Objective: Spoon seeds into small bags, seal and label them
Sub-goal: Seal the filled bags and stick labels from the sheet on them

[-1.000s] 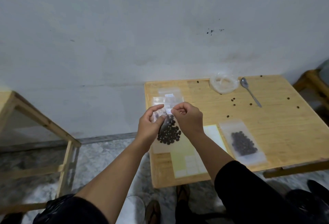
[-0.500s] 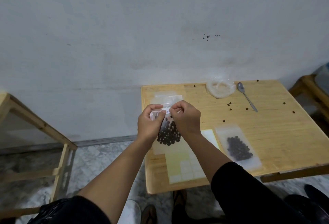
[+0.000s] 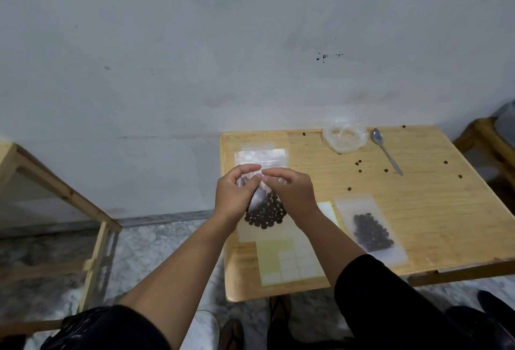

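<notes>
Above the counter (image 3: 418, 210), the left hand (image 3: 232, 196) and right hand (image 3: 292, 196) both pinch the top edge of a clear bag of dark seeds (image 3: 266, 213). Right of that bag lie a sheet of blank labels (image 3: 289, 263), a second filled bag (image 3: 370, 231) and, farther back, a spoon (image 3: 386, 152). No writing is legible.
</notes>
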Action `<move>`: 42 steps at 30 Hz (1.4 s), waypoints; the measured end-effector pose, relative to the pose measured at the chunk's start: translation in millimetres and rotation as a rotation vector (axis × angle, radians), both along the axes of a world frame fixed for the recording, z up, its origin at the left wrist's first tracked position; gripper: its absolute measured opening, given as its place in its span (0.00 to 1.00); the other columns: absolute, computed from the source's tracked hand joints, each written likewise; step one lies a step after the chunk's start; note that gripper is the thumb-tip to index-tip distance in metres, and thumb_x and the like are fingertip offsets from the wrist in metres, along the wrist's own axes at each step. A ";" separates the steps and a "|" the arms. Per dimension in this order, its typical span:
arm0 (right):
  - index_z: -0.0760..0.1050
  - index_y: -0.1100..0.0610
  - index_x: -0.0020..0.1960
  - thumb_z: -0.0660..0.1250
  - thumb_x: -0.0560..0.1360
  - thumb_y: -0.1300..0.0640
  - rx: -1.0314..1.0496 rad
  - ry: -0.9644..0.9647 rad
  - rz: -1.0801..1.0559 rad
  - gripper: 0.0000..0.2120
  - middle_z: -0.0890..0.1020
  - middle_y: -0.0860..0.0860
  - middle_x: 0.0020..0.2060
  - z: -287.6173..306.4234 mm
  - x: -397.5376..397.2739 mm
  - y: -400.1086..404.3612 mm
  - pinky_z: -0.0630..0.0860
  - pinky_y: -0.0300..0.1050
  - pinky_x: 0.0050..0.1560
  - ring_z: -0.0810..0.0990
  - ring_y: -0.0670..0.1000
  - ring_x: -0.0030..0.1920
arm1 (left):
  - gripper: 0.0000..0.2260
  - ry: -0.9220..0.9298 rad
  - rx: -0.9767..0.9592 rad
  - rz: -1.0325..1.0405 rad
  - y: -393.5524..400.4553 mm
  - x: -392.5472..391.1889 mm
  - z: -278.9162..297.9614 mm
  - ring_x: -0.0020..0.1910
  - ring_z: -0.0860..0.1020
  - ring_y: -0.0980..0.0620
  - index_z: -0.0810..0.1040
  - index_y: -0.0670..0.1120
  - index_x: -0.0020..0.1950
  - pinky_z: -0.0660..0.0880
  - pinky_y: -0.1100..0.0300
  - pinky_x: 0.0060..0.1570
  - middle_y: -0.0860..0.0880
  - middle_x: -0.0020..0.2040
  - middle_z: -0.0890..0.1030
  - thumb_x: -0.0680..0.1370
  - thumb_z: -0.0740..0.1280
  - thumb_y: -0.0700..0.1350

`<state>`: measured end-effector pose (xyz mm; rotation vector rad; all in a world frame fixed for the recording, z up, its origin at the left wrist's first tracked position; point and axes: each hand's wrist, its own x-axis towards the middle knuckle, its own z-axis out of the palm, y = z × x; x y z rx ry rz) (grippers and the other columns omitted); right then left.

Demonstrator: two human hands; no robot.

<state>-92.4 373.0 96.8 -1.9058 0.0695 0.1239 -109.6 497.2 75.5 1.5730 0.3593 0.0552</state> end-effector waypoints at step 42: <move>0.80 0.55 0.51 0.68 0.72 0.58 -0.367 0.102 0.075 0.09 0.82 0.53 0.47 -90.4 127.8 -25.4 0.69 0.36 0.47 0.78 0.49 0.46 | 0.13 0.290 0.410 0.156 -15.4 95.4 -67.7 0.58 0.77 0.50 0.80 0.47 0.60 0.68 0.67 0.57 0.49 0.58 0.81 0.75 0.70 0.41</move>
